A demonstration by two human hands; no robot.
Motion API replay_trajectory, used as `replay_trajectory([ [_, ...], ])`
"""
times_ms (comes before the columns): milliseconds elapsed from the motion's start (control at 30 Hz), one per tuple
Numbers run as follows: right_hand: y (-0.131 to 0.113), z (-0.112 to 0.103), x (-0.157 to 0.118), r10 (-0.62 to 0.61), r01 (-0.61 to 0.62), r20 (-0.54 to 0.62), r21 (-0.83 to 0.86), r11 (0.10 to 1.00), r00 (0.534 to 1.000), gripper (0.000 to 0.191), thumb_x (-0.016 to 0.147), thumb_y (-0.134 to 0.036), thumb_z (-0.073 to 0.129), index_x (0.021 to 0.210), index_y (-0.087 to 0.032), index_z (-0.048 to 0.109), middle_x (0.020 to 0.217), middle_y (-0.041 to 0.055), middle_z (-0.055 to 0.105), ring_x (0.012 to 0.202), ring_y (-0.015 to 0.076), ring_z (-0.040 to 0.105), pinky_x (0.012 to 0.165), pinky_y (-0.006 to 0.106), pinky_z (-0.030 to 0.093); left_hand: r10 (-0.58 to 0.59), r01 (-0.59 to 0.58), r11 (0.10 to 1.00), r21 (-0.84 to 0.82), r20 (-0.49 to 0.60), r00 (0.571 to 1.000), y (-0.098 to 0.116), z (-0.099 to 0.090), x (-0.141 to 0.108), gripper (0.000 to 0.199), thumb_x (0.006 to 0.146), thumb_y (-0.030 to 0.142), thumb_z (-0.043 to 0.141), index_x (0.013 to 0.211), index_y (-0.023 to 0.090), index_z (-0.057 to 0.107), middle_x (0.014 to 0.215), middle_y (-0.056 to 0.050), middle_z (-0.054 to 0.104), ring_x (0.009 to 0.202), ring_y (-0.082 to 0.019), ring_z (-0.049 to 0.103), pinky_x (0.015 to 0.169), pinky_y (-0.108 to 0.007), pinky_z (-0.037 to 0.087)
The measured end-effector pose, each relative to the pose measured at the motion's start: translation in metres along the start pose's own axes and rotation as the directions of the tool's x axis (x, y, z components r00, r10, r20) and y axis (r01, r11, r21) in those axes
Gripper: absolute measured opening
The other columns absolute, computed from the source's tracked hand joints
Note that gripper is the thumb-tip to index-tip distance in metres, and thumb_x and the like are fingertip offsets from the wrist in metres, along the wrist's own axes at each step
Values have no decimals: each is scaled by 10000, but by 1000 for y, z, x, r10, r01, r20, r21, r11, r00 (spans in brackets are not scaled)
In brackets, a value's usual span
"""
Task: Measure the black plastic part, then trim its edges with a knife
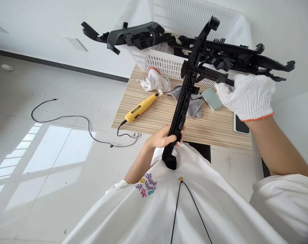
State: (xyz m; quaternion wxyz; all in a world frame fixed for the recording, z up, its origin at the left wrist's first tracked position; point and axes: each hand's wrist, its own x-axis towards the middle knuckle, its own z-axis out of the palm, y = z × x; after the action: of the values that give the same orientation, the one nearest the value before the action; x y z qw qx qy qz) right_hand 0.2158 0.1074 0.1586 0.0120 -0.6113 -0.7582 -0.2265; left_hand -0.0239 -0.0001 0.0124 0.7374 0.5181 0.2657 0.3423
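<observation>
My bare left hand point(165, 136) is closed around the lower end of a long black plastic part point(183, 98), which slants up and to the right over the table. My right hand point(249, 96), in a white knit glove with an orange cuff, grips a black caliper point(212, 75). The caliper's jaw end meets the upper half of the long part. Behind it, several more black plastic parts point(235, 51) lie across a white basket point(159, 62). Another curved black part point(136, 35) sticks out over the basket's left side.
On the striped wooden table point(149, 122) are a yellow corded tool point(141, 108), a white glove point(155, 81), a grey cloth point(194, 105), a pale green pad point(212, 98) and a phone point(241, 124). A black cable point(89, 127) runs across the floor at left.
</observation>
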Motion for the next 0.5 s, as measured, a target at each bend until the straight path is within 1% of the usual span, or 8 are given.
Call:
replay_trajectory([
  [100, 0, 1, -1, -5, 5, -7, -3, 1000, 1000, 667, 923, -616, 277, 755, -86, 645, 649, 147, 613, 752, 254, 650, 588, 341, 287, -12, 12, 1000, -9, -4, 1000, 1, 1, 0, 332, 756, 142, 563, 1088, 152, 553, 775, -28, 695, 606, -174, 694, 579, -272, 571],
  [233, 1, 4, 0, 0, 0, -14, 1, 1000, 1000, 661, 929, -613, 291, 772, -82, 652, 666, 144, 619, 766, 257, 648, 621, 342, 329, -10, 10, 1000, -9, 4, 1000, 1, 0, 1, 315, 757, 144, 558, 1072, 155, 548, 782, -26, 692, 610, -170, 693, 575, -270, 573],
  [367, 7, 4, 1, -21, 21, -16, 32, 999, 1000, 677, 943, -633, 263, 883, -90, 663, 754, 145, 653, 815, 259, 647, 671, 358, 353, 0, 0, 1000, 1, -2, 1000, -1, 0, 0, 297, 780, 172, 568, 1076, 151, 547, 784, -27, 686, 608, -164, 690, 588, -266, 570],
  [433, 6, 4, -2, 0, 1, -16, 91, 996, 1000, 671, 940, -651, 282, 924, -98, 663, 768, 135, 654, 829, 249, 643, 677, 351, 351, 14, -14, 1000, 5, -8, 1000, -2, -1, -2, 301, 803, 195, 573, 1100, 154, 543, 783, -23, 681, 614, -161, 687, 602, -270, 570],
  [500, -1, 4, -11, 45, -43, -7, 218, 975, 999, 636, 913, -680, 356, 898, -122, 662, 712, 103, 632, 780, 231, 634, 654, 335, 349, 31, -31, 999, 10, -15, 999, -3, -1, -2, 311, 823, 242, 594, 1117, 154, 539, 780, -22, 676, 614, -159, 681, 607, -274, 565],
])
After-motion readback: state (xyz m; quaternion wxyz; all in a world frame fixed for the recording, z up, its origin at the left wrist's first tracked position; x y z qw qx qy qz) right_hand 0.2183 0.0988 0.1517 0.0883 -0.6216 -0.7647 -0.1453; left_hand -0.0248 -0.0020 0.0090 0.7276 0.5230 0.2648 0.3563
